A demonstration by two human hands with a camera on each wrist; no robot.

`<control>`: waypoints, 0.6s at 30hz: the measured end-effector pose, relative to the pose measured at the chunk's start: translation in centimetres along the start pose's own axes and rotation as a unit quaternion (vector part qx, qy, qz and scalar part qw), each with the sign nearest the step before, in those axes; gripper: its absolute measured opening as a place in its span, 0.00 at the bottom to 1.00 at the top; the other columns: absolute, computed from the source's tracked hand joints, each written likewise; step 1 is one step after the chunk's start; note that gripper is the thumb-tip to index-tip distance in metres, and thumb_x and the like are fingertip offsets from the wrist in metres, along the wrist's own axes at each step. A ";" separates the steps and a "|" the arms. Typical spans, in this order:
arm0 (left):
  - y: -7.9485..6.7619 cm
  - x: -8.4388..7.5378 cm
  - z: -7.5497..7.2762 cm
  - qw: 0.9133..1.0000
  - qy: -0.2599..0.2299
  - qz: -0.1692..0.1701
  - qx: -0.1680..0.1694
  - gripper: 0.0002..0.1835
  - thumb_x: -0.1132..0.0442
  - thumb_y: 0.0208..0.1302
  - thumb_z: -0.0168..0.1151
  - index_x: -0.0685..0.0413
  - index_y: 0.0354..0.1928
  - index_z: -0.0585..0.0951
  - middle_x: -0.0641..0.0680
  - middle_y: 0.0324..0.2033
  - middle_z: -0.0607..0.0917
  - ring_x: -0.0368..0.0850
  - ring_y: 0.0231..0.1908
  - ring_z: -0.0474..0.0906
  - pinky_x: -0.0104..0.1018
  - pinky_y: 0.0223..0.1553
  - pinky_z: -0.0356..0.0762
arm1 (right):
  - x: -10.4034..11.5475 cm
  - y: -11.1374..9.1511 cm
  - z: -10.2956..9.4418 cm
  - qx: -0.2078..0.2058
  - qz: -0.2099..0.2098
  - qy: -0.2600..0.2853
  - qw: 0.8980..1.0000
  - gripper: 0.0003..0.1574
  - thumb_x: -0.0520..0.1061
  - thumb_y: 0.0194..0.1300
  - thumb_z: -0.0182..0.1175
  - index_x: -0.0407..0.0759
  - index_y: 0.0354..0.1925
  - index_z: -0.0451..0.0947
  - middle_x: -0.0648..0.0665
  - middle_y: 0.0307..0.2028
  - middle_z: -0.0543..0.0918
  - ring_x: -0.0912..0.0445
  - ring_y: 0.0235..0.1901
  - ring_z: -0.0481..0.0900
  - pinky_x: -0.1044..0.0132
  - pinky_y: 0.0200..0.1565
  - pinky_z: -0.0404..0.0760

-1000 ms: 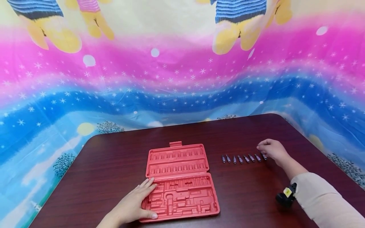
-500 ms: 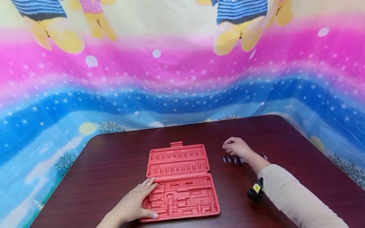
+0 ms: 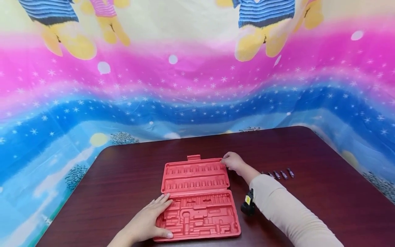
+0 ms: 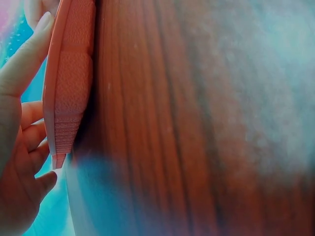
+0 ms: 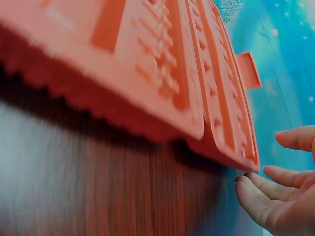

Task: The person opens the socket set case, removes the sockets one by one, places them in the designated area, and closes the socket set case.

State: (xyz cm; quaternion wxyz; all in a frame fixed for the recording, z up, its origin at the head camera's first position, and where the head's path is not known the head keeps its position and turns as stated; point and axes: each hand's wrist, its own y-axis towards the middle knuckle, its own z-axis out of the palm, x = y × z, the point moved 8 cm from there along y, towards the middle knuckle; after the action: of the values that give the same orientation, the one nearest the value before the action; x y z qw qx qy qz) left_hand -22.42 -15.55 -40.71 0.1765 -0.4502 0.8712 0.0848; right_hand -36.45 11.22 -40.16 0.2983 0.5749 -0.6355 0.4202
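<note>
A red plastic tool case [image 3: 197, 219] lies unfolded on the dark wooden table, its lid [image 3: 197, 174] laid back. Moulded recesses in both halves look bare. My left hand [image 3: 145, 218] rests on the case's left side, fingers fairly straight, thumb at the front corner. The left wrist view shows those fingers [image 4: 32, 132] against the rim. At the lid's far right corner is my right hand [image 3: 234, 162]; whether it touches the lid, I cannot tell. In the right wrist view its fingers [image 5: 261, 199] are extended, thumb apart, holding nothing visible. Several small metal bits [image 3: 276, 175] lie in a row to the right, partly hidden by my right sleeve.
The lid's latch tab [image 3: 193, 157] sticks out at the back. A black wrist camera [image 3: 248, 206] hangs below my right sleeve. Beyond the table [image 3: 132, 168], a colourful printed cloth [image 3: 197, 85] hangs at the back and sides.
My right hand has swept left from the right end of the row of bits, over the bits, to the lid's corner. My left hand stays on the case.
</note>
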 end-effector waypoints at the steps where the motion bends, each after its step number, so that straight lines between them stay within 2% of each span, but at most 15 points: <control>1: 0.0 0.0 0.0 1.000 -0.001 0.002 -0.001 0.51 0.30 0.36 0.57 0.60 0.58 0.65 0.58 0.60 0.61 0.55 0.60 0.52 0.53 0.56 0.52 | 0.1 0.1 0.2 0.000 0.002 -0.001 1.000 0.15 0.38 0.56 0.53 0.30 0.40 0.66 0.37 0.38 0.72 0.49 0.35 0.70 0.59 0.36 0.75; 5: -0.2 -0.2 0.0 1.000 0.000 0.007 -0.007 0.51 0.30 0.36 0.56 0.60 0.58 0.65 0.59 0.60 0.61 0.55 0.60 0.52 0.53 0.55 0.52 | 0.2 0.2 0.8 -0.005 0.013 -0.002 1.000 0.18 0.37 0.55 0.52 0.28 0.44 0.64 0.35 0.41 0.70 0.48 0.37 0.70 0.58 0.37 0.74; 8: -0.2 -0.2 0.0 1.000 -0.001 0.006 -0.008 0.50 0.30 0.36 0.56 0.59 0.58 0.65 0.59 0.60 0.61 0.55 0.60 0.52 0.53 0.55 0.52 | 0.0 0.5 0.9 -0.018 0.028 0.021 0.999 0.19 0.37 0.55 0.52 0.28 0.45 0.65 0.36 0.38 0.71 0.49 0.36 0.70 0.59 0.37 0.73; 11: -0.2 -0.3 -0.1 1.000 -0.005 0.004 -0.007 0.51 0.30 0.36 0.56 0.60 0.58 0.65 0.59 0.60 0.61 0.55 0.60 0.52 0.53 0.55 0.52 | 0.3 0.6 0.8 -0.028 0.024 0.042 0.998 0.17 0.38 0.56 0.53 0.29 0.43 0.67 0.38 0.34 0.71 0.49 0.34 0.70 0.60 0.36 0.73; 14: -0.1 -0.2 -0.1 1.000 -0.004 0.002 -0.008 0.51 0.30 0.36 0.56 0.60 0.59 0.65 0.59 0.60 0.61 0.55 0.60 0.52 0.53 0.56 0.52 | 1.3 0.3 0.5 -0.035 -0.009 0.050 0.998 0.18 0.43 0.59 0.53 0.30 0.43 0.68 0.39 0.35 0.73 0.50 0.34 0.71 0.61 0.35 0.73; 18: 0.1 0.1 -0.3 1.000 0.000 -0.003 -0.013 0.51 0.30 0.36 0.56 0.60 0.59 0.65 0.60 0.60 0.61 0.55 0.61 0.51 0.51 0.56 0.52 | 2.9 -0.2 -0.2 -0.039 -0.044 0.071 0.996 0.22 0.48 0.62 0.50 0.33 0.48 0.68 0.38 0.42 0.73 0.49 0.40 0.71 0.58 0.41 0.72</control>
State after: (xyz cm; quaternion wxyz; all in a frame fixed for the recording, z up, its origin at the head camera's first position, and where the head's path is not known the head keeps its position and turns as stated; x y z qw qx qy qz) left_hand -22.57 -15.65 -40.48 0.1708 -0.4553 0.8686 0.0955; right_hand -36.75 10.03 -37.57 0.3830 0.5593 -0.6026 0.4211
